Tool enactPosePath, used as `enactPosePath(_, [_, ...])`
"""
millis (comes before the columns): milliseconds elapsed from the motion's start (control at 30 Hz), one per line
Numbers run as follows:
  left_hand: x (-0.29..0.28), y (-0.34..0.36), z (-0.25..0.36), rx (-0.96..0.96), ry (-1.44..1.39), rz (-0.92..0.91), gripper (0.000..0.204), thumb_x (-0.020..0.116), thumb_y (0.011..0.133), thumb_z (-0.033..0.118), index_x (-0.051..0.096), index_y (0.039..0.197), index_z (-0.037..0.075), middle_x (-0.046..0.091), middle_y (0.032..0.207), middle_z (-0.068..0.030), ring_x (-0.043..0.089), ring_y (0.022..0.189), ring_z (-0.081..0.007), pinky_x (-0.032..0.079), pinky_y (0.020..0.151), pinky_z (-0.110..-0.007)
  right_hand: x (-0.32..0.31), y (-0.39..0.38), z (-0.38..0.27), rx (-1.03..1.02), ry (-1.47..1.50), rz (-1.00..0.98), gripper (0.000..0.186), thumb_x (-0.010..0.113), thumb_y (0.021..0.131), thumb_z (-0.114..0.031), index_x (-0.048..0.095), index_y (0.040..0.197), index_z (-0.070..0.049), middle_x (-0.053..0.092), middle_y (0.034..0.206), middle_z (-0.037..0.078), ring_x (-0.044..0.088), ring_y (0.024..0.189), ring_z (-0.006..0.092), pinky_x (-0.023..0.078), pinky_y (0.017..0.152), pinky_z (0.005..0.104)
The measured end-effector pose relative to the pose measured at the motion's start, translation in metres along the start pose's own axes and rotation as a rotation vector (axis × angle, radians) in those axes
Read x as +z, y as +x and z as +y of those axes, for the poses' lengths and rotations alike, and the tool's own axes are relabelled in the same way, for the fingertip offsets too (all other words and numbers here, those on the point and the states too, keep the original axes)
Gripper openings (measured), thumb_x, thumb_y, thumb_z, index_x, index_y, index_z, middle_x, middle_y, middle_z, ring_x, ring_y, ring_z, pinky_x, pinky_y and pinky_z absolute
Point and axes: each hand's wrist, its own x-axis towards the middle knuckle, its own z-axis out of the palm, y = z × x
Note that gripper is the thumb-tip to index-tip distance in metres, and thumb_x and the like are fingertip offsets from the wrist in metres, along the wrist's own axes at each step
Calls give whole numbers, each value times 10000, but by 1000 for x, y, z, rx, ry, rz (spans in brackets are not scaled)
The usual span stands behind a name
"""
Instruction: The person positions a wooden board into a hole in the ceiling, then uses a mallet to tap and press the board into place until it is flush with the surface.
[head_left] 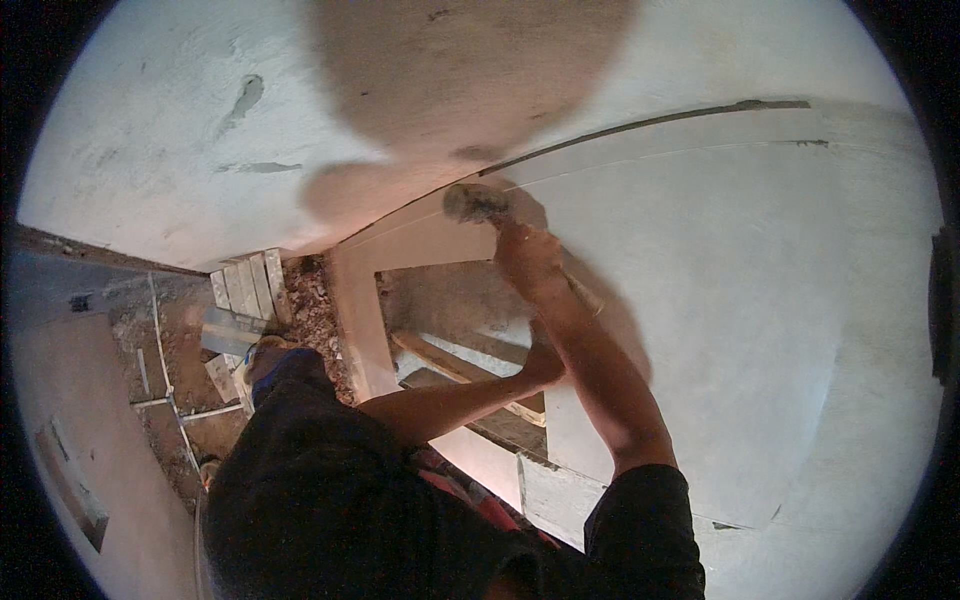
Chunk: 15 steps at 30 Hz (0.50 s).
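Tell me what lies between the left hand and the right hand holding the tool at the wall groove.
In the head view, the right forearm spans most of that stretch; the left hand touches it, below the right hand with its tool. Behind lies the wall opening's plastered edge.

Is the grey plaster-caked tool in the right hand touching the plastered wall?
Touching. The head view shows the right hand pressing the grey plaster-caked tool against the pale plastered wall, with no gap.

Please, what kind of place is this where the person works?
Probably a building site, indoors or at a wall being finished. The right hand presses a plastering tool against a grey plastered wall, and rubble and loose boards lie on the bare floor below.
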Motion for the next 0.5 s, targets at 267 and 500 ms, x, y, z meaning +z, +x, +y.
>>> enactPosePath(267, [18,7,-35,110,197,76,831,637,950,509,275,1535,41,254,1579,-204,251,1394,-443,160,1174,-534,-42,-42,36,-57,-119,176,269,561,939,-169,650,1158,-39,700,789,204,716,704,383,567,640,543])
enactPosePath(500, [24,8,-46,20,-234,90,944,758,888,416,198,1539,23,265,1535,-197,270,1421,-366,161,1206,-479,-104,-87,36,-6,-140,178,298,544,985,-245,614,1175,-26,693,869,226,711,723,392,573,640,529])
